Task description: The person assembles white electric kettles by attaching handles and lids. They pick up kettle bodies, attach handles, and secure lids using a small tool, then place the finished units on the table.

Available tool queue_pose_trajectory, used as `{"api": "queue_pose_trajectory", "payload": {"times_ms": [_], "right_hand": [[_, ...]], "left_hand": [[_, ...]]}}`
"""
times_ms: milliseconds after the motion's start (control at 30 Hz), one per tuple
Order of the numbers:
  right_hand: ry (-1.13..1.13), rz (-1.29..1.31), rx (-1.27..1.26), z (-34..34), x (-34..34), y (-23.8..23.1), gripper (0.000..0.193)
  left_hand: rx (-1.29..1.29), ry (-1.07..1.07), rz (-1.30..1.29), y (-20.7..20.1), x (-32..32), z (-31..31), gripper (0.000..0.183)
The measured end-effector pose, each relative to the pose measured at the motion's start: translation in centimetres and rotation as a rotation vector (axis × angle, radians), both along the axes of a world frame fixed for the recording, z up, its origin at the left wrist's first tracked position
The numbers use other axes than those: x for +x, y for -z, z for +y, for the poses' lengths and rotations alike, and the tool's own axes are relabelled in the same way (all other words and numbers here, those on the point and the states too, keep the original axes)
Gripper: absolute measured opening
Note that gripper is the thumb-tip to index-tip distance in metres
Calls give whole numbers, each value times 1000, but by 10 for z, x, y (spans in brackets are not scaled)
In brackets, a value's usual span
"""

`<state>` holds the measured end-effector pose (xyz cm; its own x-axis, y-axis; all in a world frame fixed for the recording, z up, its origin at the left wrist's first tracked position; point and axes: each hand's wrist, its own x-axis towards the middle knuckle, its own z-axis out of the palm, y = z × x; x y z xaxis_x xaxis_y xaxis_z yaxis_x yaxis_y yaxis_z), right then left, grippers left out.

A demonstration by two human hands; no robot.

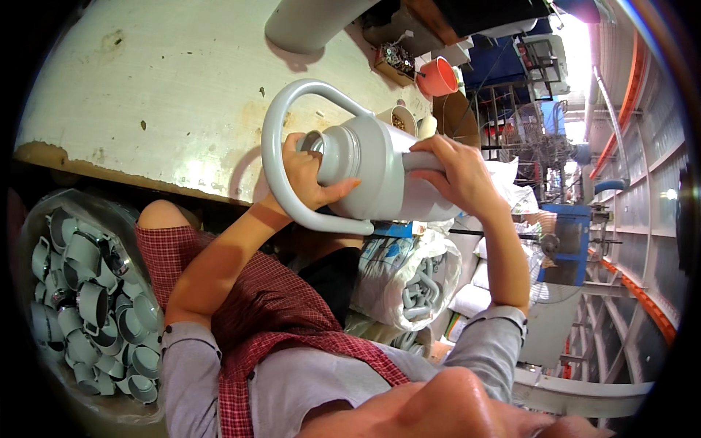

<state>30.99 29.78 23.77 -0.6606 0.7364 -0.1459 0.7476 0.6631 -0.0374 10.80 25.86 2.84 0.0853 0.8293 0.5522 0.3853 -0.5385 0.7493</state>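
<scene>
A light grey jug (381,171) is held on its side before me, neck to the left, near the table's front edge. Its big loop handle (273,139) arches around the neck and past my left wrist. My left hand (305,175) is closed on the neck, thumb along the shoulder; some of its fingertips are hidden by the neck. On the body, my right hand (461,175) grips a grey side handle (423,160), fingers over the top and thumb below it.
The worn white table (182,95) bears a grey cylinder (299,29), a box of small metal parts (396,60), a red bucket (438,77) and a tub of small pieces (399,118). Bags of grey plastic collars (95,303) and grey handles (422,288) stand beside me.
</scene>
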Motion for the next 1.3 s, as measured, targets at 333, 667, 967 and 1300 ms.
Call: {"api": "queue_pose_trajectory", "payload": {"times_ms": [333,667,967,1300], "right_hand": [[-565,64,376,38,24,15,41],[193,753,82,-125,127,132,11],[393,657,45,-58,148,231,11],[677,556,263,-84,146,220,9]], "left_hand": [[-142,-128,-374,14,26,1,56],[-326,-334,-859,-19,21,-18,48],[-260,-599,-874,-41,-79,-64,44],[-248,-784,-1007,-22,-202,-153,48]]}}
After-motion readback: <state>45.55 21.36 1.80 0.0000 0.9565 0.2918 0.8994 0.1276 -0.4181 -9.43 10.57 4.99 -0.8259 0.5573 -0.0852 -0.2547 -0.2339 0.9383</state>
